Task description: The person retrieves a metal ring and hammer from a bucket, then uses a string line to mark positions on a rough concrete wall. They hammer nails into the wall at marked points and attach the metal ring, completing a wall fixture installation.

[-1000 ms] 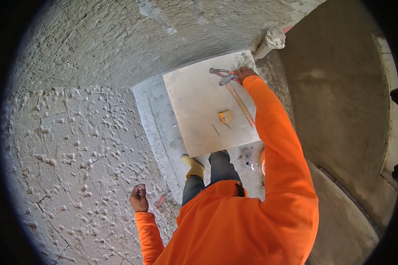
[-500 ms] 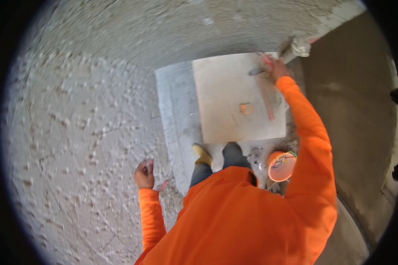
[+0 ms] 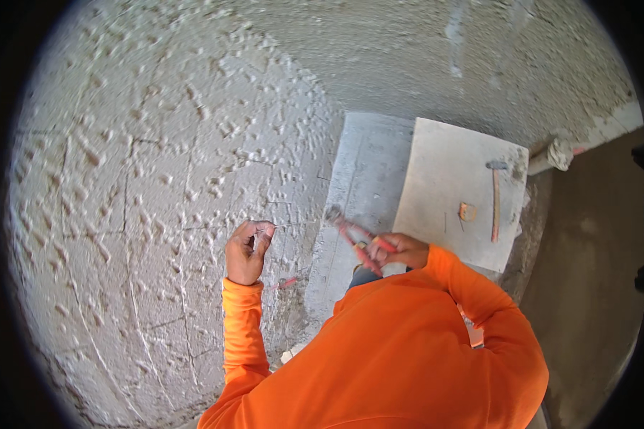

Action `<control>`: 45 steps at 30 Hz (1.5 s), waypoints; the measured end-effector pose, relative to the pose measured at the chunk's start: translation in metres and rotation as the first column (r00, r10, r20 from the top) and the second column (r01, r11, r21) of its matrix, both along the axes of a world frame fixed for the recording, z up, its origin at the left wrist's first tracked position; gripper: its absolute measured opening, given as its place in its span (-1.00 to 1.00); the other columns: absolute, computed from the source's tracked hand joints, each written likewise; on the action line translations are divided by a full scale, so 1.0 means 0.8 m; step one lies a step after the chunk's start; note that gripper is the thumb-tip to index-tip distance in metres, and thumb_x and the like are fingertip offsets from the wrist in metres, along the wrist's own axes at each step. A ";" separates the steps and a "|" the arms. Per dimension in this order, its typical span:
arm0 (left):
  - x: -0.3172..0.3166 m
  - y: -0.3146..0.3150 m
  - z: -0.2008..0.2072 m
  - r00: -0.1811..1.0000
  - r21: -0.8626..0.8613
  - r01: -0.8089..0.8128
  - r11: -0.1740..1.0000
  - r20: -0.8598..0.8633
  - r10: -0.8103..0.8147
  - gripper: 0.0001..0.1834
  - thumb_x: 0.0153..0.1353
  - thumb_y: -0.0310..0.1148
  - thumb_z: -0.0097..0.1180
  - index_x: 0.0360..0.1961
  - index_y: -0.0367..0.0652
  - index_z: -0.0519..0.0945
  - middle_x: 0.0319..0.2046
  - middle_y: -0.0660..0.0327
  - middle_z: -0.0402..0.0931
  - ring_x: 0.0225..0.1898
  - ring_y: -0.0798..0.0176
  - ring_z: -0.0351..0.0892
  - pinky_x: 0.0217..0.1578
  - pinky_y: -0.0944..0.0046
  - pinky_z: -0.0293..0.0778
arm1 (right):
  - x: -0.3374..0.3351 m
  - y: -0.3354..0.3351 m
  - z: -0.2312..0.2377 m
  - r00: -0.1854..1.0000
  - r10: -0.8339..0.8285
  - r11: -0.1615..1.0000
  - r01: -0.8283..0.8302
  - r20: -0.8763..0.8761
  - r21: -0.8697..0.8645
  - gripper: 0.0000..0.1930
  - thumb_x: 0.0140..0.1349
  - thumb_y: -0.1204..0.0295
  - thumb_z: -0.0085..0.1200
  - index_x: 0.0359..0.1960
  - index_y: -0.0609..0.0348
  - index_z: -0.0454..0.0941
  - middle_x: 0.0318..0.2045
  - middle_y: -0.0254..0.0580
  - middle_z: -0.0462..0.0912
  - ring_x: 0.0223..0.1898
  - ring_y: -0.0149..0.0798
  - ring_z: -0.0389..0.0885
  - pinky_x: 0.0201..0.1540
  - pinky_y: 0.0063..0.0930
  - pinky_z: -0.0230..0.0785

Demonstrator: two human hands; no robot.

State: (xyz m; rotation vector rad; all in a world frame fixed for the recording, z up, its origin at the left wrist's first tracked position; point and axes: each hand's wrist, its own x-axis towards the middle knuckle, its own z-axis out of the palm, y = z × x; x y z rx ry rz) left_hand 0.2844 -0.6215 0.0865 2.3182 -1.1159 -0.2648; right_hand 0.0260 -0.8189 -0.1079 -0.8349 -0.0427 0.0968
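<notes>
Pliers (image 3: 358, 246) blurred; trousers (image 3: 363, 277) (mostly) hidden

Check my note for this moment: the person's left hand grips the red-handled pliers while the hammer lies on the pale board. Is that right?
Not quite: the hand is wrong. In the head view, the right hand grips the red-handled pliers. The hammer does lie on the pale board.

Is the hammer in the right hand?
No, the hammer lies on the pale board, while the right hand holds red-handled pliers.
</notes>
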 end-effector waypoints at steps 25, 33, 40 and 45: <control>-0.018 0.082 0.108 1.000 -0.073 0.013 0.997 -0.018 -0.014 -0.84 0.30 -0.35 0.24 -0.33 -0.23 0.67 -0.33 0.20 0.63 -0.33 0.28 0.52 -0.25 0.27 0.38 | 0.105 0.059 0.091 0.963 0.044 0.815 0.120 0.267 -0.567 -0.53 0.17 0.09 0.42 -0.28 0.21 0.47 -0.54 -0.38 0.42 -0.51 -0.44 0.32 -0.42 -0.48 0.34; -0.025 0.080 0.023 0.713 -0.534 -0.306 0.788 -0.677 -0.181 -0.90 0.36 -0.34 0.20 -0.22 -0.08 0.55 -0.25 0.22 0.61 -0.41 0.51 0.35 -0.41 0.48 0.24 | 0.092 0.079 0.056 0.982 0.034 0.646 0.121 0.187 -0.754 -0.53 0.07 0.18 0.51 -0.33 0.26 0.47 -0.60 -0.33 0.42 -0.50 -0.46 0.33 -0.42 -0.39 0.34; 0.024 0.133 -0.030 0.783 -0.501 -0.599 0.625 -0.532 0.323 -0.90 0.38 -0.38 0.17 -0.17 -0.15 0.59 -0.30 0.26 0.61 -0.48 0.57 0.27 -0.49 0.49 0.19 | 0.024 0.031 -0.053 0.832 -0.291 0.931 0.133 -0.472 -0.340 -0.61 0.26 0.12 0.32 -0.49 0.00 0.38 -0.68 -0.40 0.37 -0.69 -0.41 0.33 -0.62 -0.39 0.21; 0.030 0.165 -0.079 0.880 -0.423 -0.430 0.798 0.002 0.475 -0.81 0.43 -0.34 0.10 -0.12 -0.25 0.63 -0.26 0.22 0.64 -0.28 0.35 0.53 -0.14 0.33 0.45 | -0.078 -0.092 -0.152 0.189 -0.580 0.543 0.815 -0.793 -0.203 -0.57 0.37 -0.03 0.15 -0.43 -0.02 0.31 -0.70 -0.40 0.31 -0.78 -0.36 0.25 -0.73 -0.37 0.09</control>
